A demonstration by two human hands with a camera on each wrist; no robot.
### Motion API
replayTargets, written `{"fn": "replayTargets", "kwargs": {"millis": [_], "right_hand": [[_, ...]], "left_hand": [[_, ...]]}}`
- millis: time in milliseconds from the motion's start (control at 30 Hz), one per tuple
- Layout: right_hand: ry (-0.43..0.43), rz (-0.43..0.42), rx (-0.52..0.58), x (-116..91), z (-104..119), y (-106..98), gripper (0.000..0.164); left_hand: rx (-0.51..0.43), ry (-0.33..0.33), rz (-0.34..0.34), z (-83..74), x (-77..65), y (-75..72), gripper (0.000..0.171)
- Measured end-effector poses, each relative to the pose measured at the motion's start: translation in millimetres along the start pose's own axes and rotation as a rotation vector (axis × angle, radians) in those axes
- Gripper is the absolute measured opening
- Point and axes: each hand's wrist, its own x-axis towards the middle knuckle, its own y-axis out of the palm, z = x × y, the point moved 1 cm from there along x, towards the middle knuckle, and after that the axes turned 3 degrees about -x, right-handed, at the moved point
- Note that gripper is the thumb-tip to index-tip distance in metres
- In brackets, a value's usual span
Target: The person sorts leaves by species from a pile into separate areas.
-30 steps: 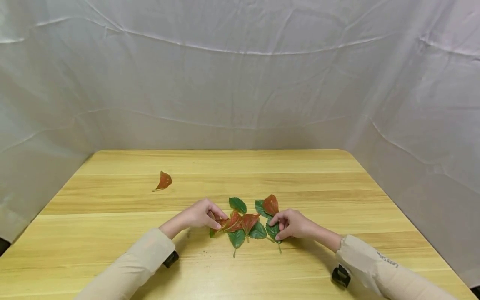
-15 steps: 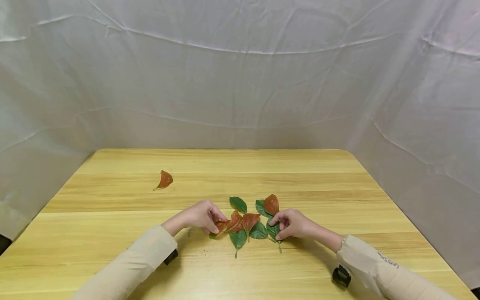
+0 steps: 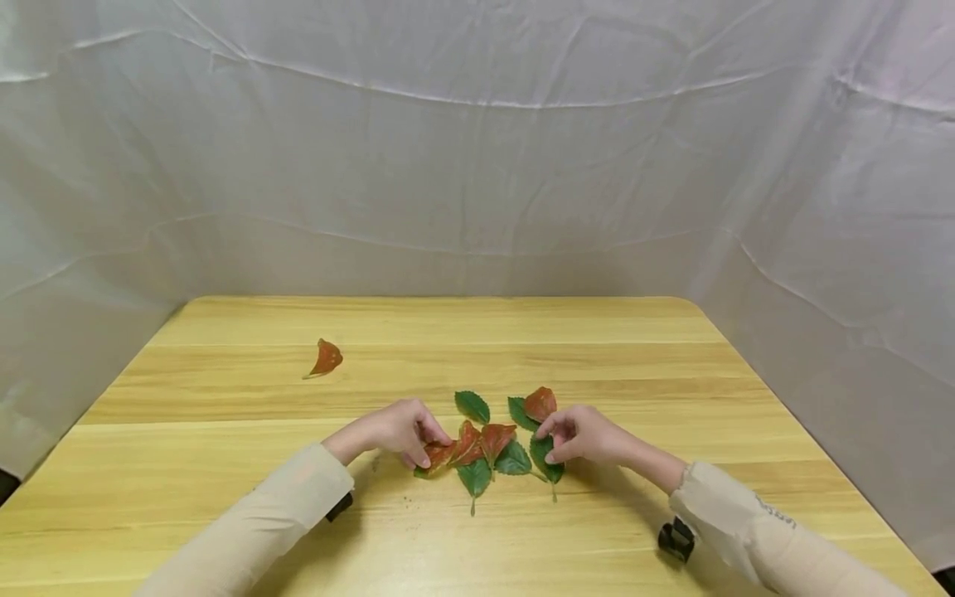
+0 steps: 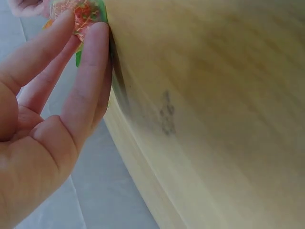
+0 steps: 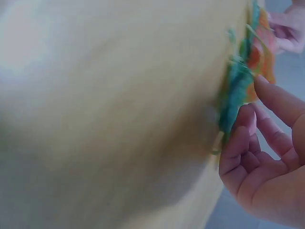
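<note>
A cluster of red and green artificial leaves lies near the middle of the wooden table (image 3: 224, 497). At its left end my left hand (image 3: 406, 429) pinches a red leaf (image 3: 440, 454) that lies over a green one; the left wrist view shows the red leaf (image 4: 86, 19) at the fingertips. My right hand (image 3: 589, 435) hovers over a green leaf (image 3: 547, 456) at the cluster's right end. In the right wrist view that hand's thumb and fingers (image 5: 281, 98) stand apart, with nothing held between them. Behind it, another red leaf (image 3: 540, 404) overlaps a green leaf (image 3: 521, 412).
A single red leaf (image 3: 326, 358) lies apart at the back left of the table. A green leaf (image 3: 472, 406) sits just behind the cluster. Pale grey sheeting (image 3: 477, 182) hangs beyond the table's back and side edges.
My right hand has lifted slightly off the green leaf, its fingers loosening. My left hand still holds the red leaf, which has shifted slightly left and towards me.
</note>
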Motion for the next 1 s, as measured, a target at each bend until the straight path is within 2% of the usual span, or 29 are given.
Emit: {"fn": "replayTargets", "kwargs": {"millis": [433, 667, 1000], "right_hand": [[-0.053, -0.096, 0.085, 28.1, 26.1, -14.0, 0.032], [-0.021, -0.122, 0.097, 44.0, 31.7, -7.8, 0.031], [-0.054, -0.147, 0.082, 66.8, 32.4, 3.8, 0.029]], "left_hand": [[0.006, 0.004, 0.003, 0.2, -0.7, -0.3, 0.033], [0.000, -0.015, -0.008, 1.3, 0.2, 0.5, 0.032], [0.010, -0.011, -0.008, 0.8, 0.5, 0.1, 0.031]]}}
